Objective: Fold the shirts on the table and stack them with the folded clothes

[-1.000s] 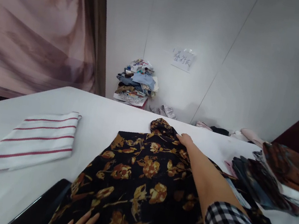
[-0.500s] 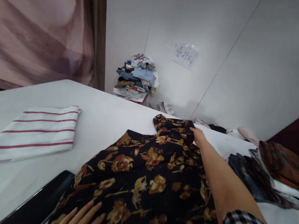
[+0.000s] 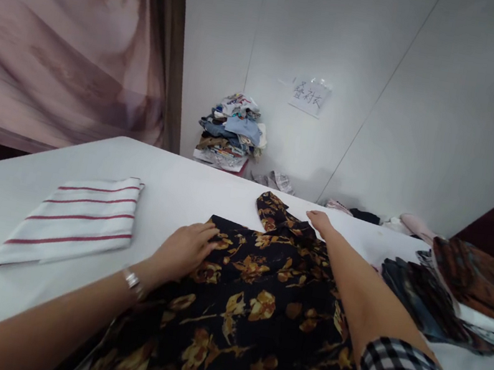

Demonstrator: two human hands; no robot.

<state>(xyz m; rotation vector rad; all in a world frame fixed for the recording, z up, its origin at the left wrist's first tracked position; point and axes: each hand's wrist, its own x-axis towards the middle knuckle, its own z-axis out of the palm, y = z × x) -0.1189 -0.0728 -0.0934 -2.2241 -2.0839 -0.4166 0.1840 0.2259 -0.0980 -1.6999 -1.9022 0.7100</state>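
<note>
A black shirt with a brown and yellow floral print (image 3: 254,312) lies spread on the white table in front of me. My left hand (image 3: 189,248) rests on its upper left part near the shoulder edge, fingers loosely extended over the cloth. A bracelet circles that wrist. Beyond the shirt's upper right, my right hand (image 3: 320,222) is stretched out just beside the bunched collar end, with no cloth visible in its fingers. The collar part (image 3: 271,211) sticks up towards the table's far edge.
A folded white cloth with red stripes (image 3: 79,223) lies at the left. Folded dark garments (image 3: 418,296) and a brown patterned one (image 3: 481,281) are piled at the right. Behind the table (image 3: 168,175) stands a tall clothes stack (image 3: 232,132). A sign (image 3: 309,96) hangs on the wall.
My left hand has moved from the shirt's near left corner up to its shoulder edge. My right hand has let go of the collar end, which has dropped leftwards.
</note>
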